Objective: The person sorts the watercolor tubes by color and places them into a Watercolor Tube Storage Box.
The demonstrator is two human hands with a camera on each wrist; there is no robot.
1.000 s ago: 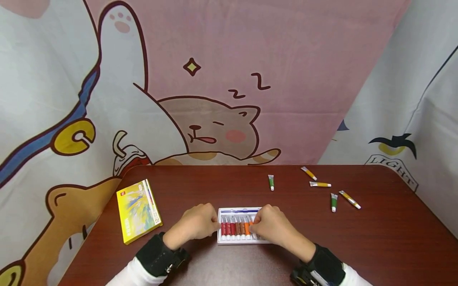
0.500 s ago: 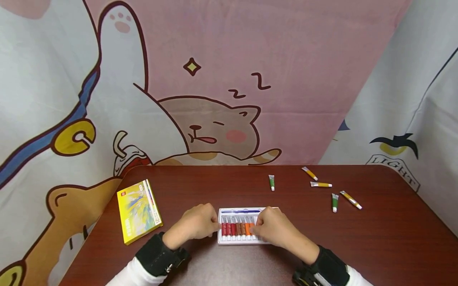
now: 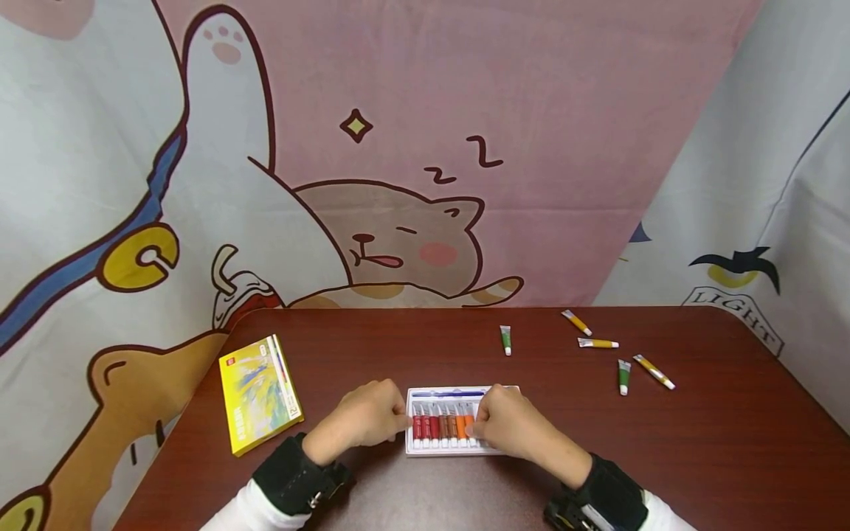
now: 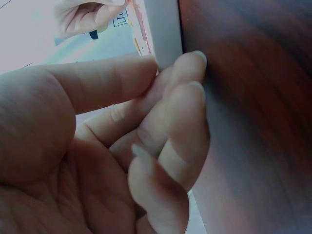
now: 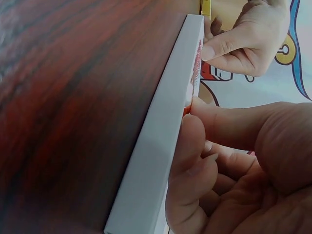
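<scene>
A white tray (image 3: 458, 454) of paint tubes lies in the middle of the table. Red tubes (image 3: 426, 428), brown tubes (image 3: 447, 428) and orange ones show in its row; my right hand hides the right part. My left hand (image 3: 368, 413) pinches the tray's left end between thumb and fingers, beside the white side wall (image 4: 165, 29) in the left wrist view. Over the tray, my right hand (image 3: 514, 420) has thumb and fingertip at an orange paint tube (image 3: 469, 424), pinching it. The right wrist view shows a bit of orange (image 5: 187, 110) at the thumb tip.
At the left lies a yellow box (image 3: 259, 394). Loose tubes lie to the right: two green, one of them (image 3: 506, 341) behind the tray, and several yellow, such as the yellow tube (image 3: 654, 372). A blue brush (image 3: 445, 394) sits along the tray's back. A printed cloth hangs behind.
Both hands stay in place at the tray. My right wrist has shifted slightly to the right, and the whole view has drifted a little.
</scene>
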